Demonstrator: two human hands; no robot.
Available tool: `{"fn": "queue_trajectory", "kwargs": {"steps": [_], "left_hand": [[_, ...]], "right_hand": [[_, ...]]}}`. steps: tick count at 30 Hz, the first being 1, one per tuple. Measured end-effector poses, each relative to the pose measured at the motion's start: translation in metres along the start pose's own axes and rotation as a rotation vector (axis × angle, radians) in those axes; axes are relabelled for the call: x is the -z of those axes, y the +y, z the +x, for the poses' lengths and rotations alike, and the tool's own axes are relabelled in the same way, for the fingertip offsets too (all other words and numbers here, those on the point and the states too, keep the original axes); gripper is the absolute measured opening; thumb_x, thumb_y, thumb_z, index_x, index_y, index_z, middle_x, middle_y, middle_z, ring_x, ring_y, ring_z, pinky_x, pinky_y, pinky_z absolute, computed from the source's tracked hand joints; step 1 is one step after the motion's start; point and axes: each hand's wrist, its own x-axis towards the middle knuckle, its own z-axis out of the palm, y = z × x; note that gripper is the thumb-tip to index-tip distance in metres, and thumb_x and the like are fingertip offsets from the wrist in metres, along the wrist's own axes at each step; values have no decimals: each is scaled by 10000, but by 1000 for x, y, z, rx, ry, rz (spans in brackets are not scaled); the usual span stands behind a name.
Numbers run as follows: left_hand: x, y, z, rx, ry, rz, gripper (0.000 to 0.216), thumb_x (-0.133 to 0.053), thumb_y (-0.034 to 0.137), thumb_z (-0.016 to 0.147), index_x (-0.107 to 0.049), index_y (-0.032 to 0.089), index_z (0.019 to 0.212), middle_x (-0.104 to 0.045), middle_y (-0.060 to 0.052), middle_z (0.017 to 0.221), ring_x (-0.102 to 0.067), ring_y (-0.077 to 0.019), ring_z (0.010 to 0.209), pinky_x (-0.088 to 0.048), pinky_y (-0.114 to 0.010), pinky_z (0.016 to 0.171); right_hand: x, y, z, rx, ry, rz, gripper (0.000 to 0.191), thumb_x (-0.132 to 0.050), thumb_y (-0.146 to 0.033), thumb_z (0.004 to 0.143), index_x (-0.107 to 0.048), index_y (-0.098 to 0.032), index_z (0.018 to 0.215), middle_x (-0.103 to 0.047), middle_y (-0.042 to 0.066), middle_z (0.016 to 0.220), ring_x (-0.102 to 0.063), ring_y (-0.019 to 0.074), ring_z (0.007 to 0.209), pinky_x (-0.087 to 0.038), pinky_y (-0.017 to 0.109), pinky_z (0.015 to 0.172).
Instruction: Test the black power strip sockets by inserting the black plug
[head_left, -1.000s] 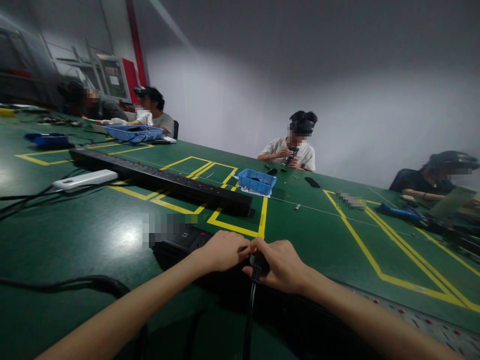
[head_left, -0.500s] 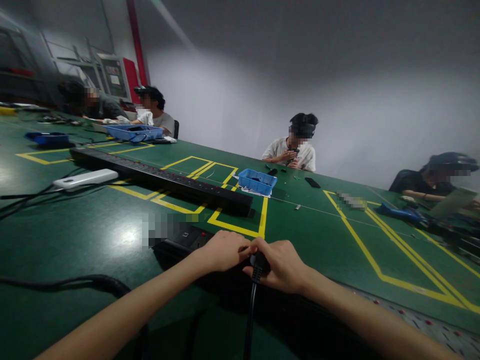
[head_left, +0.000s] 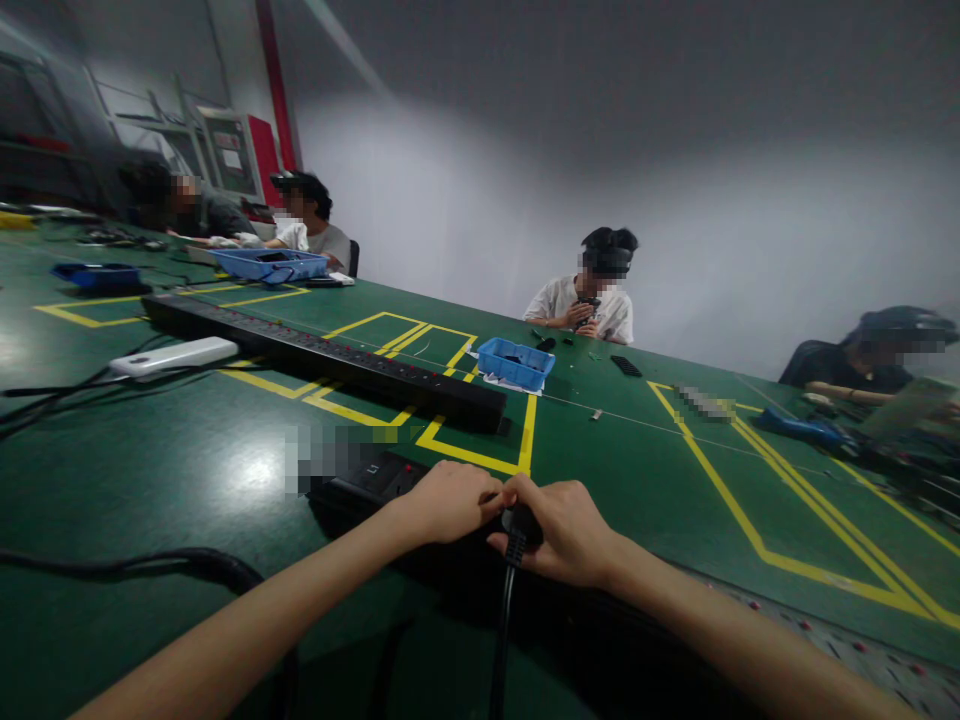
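A long black power strip [head_left: 375, 475] lies in front of me and runs off to the lower right, with red-marked sockets along its top. My left hand [head_left: 454, 500] is closed over the strip, fingers curled; its thumb is hidden. Against those fingertips, my right hand [head_left: 566, 530] grips a black power plug [head_left: 517, 525] between thumb and fingers. The plug sits over the strip, and the hands hide whether its pins are in a socket. From the plug a black cord [head_left: 501, 635] hangs down toward me.
Beyond my hands lies a second black power strip [head_left: 330, 355], with a white plug-in bar [head_left: 176, 355] beside it. A small blue bin [head_left: 515, 364] and yellow tape lines mark the green table [head_left: 600, 450]. Dark cable [head_left: 150, 562] lies at left. Several people sit across the table.
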Motion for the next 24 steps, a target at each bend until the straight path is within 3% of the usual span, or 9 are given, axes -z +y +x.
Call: {"fn": "queue_trajectory", "kwargs": {"steps": [19,24], "left_hand": [[-1,0,-1,-24,23,19,425,-234,399,873,-608,202,832,-673,-64,866,-614,-220,782,-413,-310,653],[-2,-1,0,-25,19,24,418,-237,382,873,-608,196,824,-673,-63,875,-617,-230,785,-412,-311,640]], "right_hand": [[-1,1,-1,12,4,-12,306,-492,-450,791,-437,-210,973,-641,18,800,-575,139,617,-319,208,549],[-1,1,0,-3,-8,9,325,-477,-467,798,-443,-209,993,-649,33,841,-602,154,692,-349,212,587]]}}
